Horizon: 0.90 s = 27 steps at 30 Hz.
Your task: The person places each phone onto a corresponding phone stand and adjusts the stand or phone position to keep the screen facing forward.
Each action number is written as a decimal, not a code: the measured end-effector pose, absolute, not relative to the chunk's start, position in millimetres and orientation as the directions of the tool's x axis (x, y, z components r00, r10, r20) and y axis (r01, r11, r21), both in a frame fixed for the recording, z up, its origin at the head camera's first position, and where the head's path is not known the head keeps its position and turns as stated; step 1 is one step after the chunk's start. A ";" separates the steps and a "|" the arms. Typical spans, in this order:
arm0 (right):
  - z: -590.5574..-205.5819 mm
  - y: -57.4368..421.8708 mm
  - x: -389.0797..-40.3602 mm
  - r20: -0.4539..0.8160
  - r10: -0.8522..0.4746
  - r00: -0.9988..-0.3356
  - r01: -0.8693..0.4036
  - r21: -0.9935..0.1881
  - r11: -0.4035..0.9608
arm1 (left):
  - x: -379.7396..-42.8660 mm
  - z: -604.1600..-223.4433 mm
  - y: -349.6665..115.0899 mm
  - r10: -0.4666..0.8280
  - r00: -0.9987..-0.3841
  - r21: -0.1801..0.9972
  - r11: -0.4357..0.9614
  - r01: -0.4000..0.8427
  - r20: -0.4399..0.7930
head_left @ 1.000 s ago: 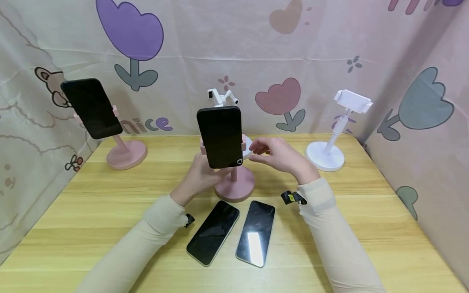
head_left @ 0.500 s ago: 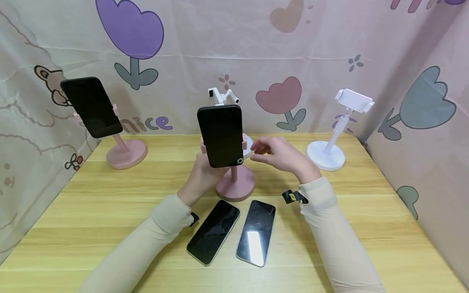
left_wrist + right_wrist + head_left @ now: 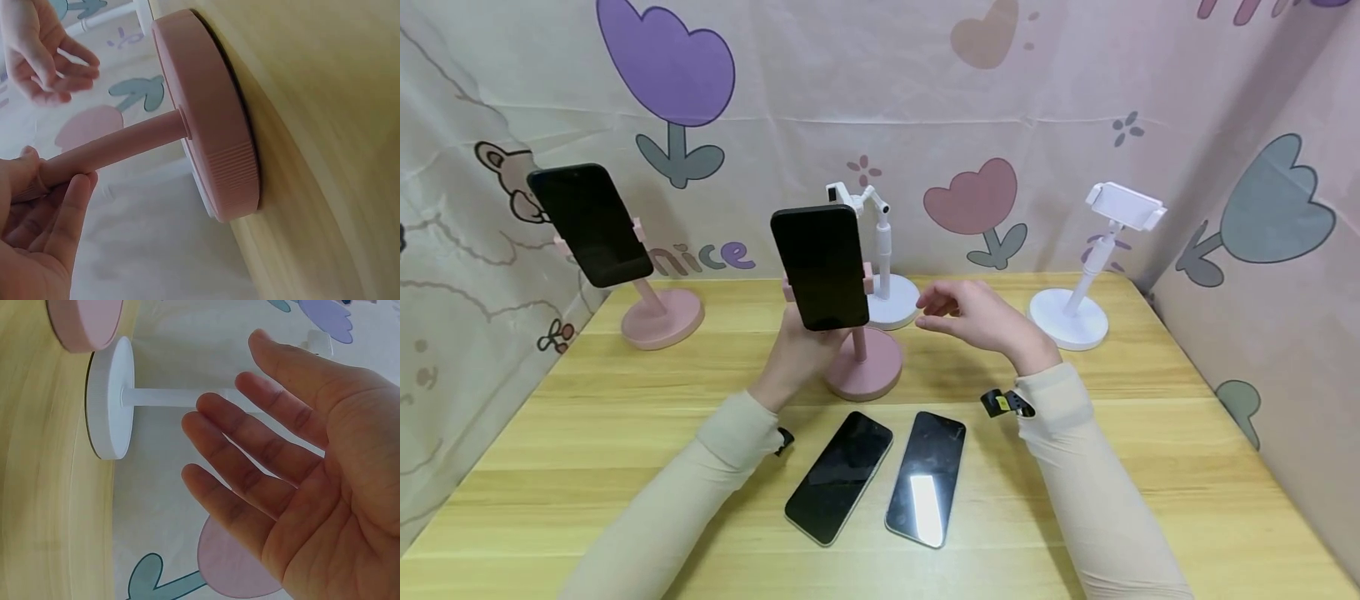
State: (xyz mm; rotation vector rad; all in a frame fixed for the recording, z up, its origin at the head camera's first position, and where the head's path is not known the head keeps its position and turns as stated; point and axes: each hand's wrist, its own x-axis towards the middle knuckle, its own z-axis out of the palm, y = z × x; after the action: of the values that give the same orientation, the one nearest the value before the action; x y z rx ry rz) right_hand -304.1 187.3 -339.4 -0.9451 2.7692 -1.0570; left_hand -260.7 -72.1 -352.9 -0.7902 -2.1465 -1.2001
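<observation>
My left hand (image 3: 801, 354) grips the upright pole of a pink phone stand (image 3: 865, 371). In the left wrist view, the thumb and fingers pinch that pole (image 3: 119, 147) below the clamp. A black phone (image 3: 822, 268) sits upright in the stand's clamp, tilted slightly and hiding part of my hand. Whether the pink base (image 3: 206, 119) touches the table, I cannot tell. My right hand (image 3: 981, 321) hovers to the right, fingers loosely bent and holding nothing. Nearest to it is the white phone stand (image 3: 892, 304) at the back middle, which the black phone partly covers.
Two dark phones, one left (image 3: 838, 479) and one right (image 3: 927, 479), lie flat in front of the stand. Another pink stand (image 3: 662, 319) with a black phone (image 3: 587, 225) stands back left. A white stand (image 3: 1069, 319) is back right, before the patterned cloth (image 3: 850, 83).
My left hand has shifted the pink stand and its phone leftward and slightly back, uncovering more of the white stand behind. The right hand has barely moved.
</observation>
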 end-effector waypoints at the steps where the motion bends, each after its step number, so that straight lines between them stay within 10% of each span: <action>1: -339.1 187.2 -304.0 0.178 -0.550 -0.816 -0.530 -0.612 0.587 | -261.9 -352.7 -74.4 0.219 -0.681 0.555 0.434 0.710 0.699; 27: -340.6 190.7 -303.5 0.156 -0.552 -0.819 -0.517 -0.616 0.594 | -314.7 -376.4 -128.1 0.099 -0.823 0.632 0.591 0.501 0.560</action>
State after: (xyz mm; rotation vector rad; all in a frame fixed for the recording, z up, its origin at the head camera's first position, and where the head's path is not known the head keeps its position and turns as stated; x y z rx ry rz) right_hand -303.5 190.7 -340.6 -0.9259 2.7585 -1.0402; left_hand -314.7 -128.1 -376.4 -0.4779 -2.3487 -1.1409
